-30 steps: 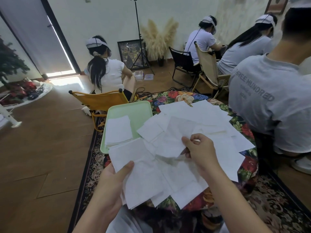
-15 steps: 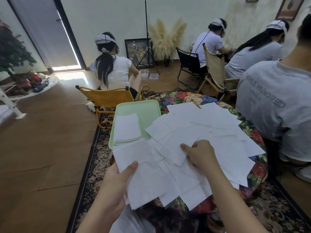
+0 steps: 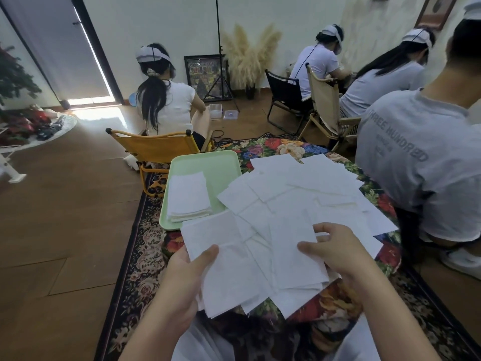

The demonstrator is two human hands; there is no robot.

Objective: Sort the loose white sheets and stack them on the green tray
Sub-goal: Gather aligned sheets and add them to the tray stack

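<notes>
Your left hand [image 3: 182, 282] holds a sheet [image 3: 223, 259], thumb on top | your right hand [image 3: 338, 252] pinches another sheet [image 3: 294, 254] | loose sheets [image 3: 307, 183] cover the table | stack [image 3: 188, 196] on tray [image 3: 221, 165]

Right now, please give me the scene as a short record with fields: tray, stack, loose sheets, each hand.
tray: green tray on the floral cloth, left of the pile
stack: sorted stack in the tray's near-left part
loose sheets: loose white sheets spread overlapping on the cloth
left hand: left hand, thumb on a held sheet
right hand: right hand, grip on another sheet
</notes>
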